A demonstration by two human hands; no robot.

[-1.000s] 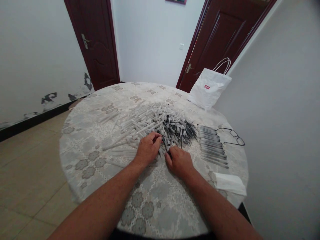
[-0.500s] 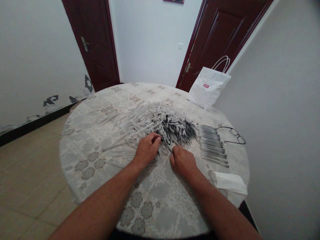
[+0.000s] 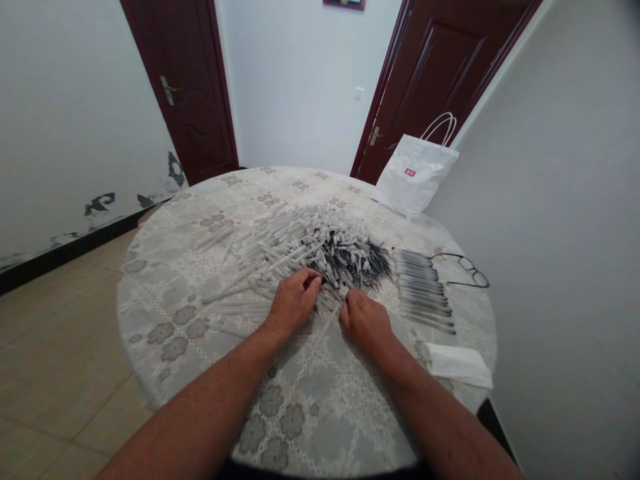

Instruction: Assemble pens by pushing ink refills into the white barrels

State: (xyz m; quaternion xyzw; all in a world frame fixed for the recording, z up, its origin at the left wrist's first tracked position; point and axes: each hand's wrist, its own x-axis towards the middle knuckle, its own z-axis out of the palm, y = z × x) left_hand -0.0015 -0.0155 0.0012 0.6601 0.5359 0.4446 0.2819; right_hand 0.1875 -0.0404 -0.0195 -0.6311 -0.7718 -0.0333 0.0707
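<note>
My left hand (image 3: 296,298) is closed in a pinch at the near edge of a heaped pile. Fingers curled, my right hand (image 3: 367,319) grips close by on the right. A thin dark stick that looks like a pen refill (image 3: 334,290) spans the gap between my fingertips; its ends are hidden in them. Behind my hands lie many white tubes (image 3: 270,248), like pen barrels, and black thin pieces with white ends (image 3: 350,257). To the right, several slim pens (image 3: 425,290) with dark ends rest side by side in a row.
A round table with a patterned cloth (image 3: 175,373) carries everything. Eyeglasses (image 3: 467,267) lie beyond the row, with a folded white cloth or paper (image 3: 459,365) nearer me. A white paper bag (image 3: 415,177) stands at the back right. A wall (image 3: 565,233) borders the right side.
The view has shifted slightly. Both hands hold nearly the same place and pose, and the dark stick between them shows a little more plainly.
</note>
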